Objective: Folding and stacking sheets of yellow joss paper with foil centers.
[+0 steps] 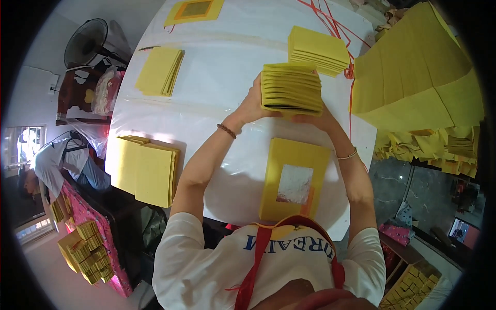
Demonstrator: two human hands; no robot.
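Observation:
Both of my hands hold up a thick bundle of folded yellow paper sheets (pixel 291 89) above the white table (pixel 222 77). My left hand (pixel 254 103) grips the bundle's left edge. My right hand (pixel 320 120) supports it from below on the right, mostly hidden by the paper. Under my arms, close to my chest, a yellow sheet with a silver foil square (pixel 294 181) lies flat on the table.
Other yellow paper stacks lie at the near left (pixel 147 169), far left (pixel 160 71) and far middle (pixel 318 50). A large yellow pile (pixel 418 72) rises at the right. A sheet with a gold square (pixel 195 10) lies at the far edge. Another person (pixel 54 165) bends at the left, a fan (pixel 85 42) behind.

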